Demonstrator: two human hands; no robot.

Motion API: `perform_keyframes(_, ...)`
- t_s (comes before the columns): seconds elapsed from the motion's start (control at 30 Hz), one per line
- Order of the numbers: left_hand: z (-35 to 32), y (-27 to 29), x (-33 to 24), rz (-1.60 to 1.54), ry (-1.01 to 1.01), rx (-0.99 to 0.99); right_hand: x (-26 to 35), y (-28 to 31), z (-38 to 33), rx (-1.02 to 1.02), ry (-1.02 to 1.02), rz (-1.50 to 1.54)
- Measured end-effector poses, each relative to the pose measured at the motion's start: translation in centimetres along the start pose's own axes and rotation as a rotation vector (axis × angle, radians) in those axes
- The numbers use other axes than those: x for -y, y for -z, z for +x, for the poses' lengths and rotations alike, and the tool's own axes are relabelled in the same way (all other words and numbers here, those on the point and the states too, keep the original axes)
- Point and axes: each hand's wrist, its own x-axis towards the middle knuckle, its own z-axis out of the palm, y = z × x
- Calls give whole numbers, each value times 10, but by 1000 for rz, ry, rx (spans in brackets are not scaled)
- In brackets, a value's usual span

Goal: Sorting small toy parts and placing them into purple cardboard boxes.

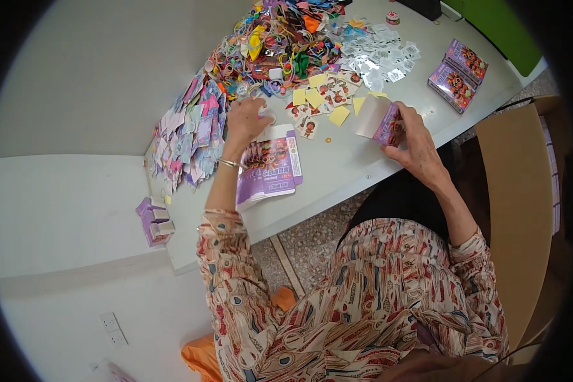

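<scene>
My right hand (417, 148) is closed round a small purple printed box (388, 125), whose pale open end points left. At the near edge of the big pile, my left hand (245, 121) has its fingers curled round something small and whitish, too blurred to name. Beneath that hand and wrist lies a stack of flat purple printed cartons (270, 167). Right of it are several yellow paper squares (339, 116) and white sheets with red cartoon figures (337, 90). A small golden ring (328, 140) lies on the table.
A heap of colourful trinkets and cords (280, 48) covers the far table, between pastel packets (191, 130) and clear sachets (382, 54). Filled purple boxes (453, 86) stand at the far right. An open cardboard carton (516, 216) is beside me; a wall borders the left.
</scene>
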Motion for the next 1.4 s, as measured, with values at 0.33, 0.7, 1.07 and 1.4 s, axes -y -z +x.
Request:
perform_keyframes(0.33, 18, -9, 50, 28, -183, 161, 10, 2, 4, 49, 37, -57)
perform_keyframes(0.7, 30, 54, -19, -1218, 344, -226, 17, -1, 8, 47, 26, -125)
perform_keyframes(1.07, -2, 29, -179, -1188, 63, -413, 31, -3, 9, 28, -45, -212)
perform_keyframes(1.4, 8, 11, -178, -753, 27, -403, 13, 15, 0, -57, -54, -253)
